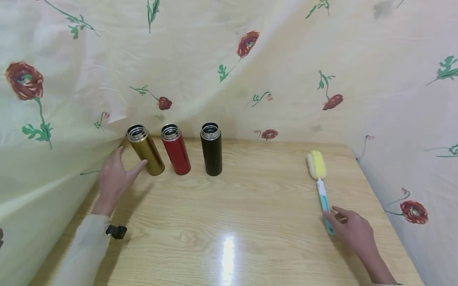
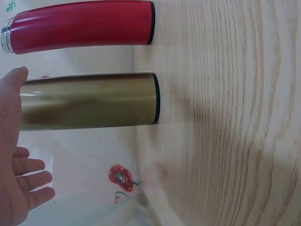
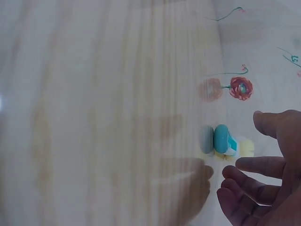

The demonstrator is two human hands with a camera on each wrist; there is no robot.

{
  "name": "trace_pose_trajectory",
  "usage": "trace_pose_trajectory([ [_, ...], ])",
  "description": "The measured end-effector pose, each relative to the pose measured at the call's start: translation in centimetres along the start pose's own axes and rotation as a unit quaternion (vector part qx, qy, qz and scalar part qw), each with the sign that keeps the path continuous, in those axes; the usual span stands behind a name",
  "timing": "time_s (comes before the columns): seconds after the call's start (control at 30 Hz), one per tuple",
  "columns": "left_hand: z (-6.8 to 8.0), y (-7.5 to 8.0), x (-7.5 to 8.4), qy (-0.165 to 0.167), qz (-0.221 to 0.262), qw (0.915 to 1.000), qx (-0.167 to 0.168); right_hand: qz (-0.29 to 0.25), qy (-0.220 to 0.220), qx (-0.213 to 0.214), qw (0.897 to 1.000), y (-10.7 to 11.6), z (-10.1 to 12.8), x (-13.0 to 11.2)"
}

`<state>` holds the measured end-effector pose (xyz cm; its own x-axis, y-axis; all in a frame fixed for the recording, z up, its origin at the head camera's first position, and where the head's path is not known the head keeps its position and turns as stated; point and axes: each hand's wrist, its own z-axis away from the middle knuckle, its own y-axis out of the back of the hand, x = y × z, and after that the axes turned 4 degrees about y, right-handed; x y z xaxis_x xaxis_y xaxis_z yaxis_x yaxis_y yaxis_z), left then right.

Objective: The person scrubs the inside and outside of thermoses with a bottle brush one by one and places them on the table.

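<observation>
Head view: on a wooden table [image 1: 250, 222], the left hand [image 1: 115, 177] spreads its fingers beside a gold flask [image 1: 145, 149], thumb near its side; red flask [image 1: 175, 149] and black flask [image 1: 211, 148] stand alongside. The right hand [image 1: 352, 230], fingers loosely apart, touches a bottle brush [image 1: 321, 186] handle.

Left wrist view: the open palm [image 2: 16, 160] nears the gold flask [image 2: 89, 101].

Right wrist view: blurred, parted fingers [image 3: 256, 181] hover by the brush handle [image 3: 222, 140].

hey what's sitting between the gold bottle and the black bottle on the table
The red bottle stands between the gold bottle and the black bottle, lids off; the head view shows it.
</observation>
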<state>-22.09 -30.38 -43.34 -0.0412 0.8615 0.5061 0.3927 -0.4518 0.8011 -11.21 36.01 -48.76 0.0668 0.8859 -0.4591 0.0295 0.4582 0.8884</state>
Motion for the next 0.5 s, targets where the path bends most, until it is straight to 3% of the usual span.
trace_pose_trajectory([
  [0.2,-0.7,-0.6,0.2,-0.004,0.015,0.9999,0.001,-0.003,-0.017,-0.015,1.0,0.0,0.0,0.2],
  [0.5,-1.8,-1.3,0.4,0.023,0.076,0.9962,-0.035,-0.013,-0.033,-0.019,0.999,-0.1,-0.5,0.0],
])
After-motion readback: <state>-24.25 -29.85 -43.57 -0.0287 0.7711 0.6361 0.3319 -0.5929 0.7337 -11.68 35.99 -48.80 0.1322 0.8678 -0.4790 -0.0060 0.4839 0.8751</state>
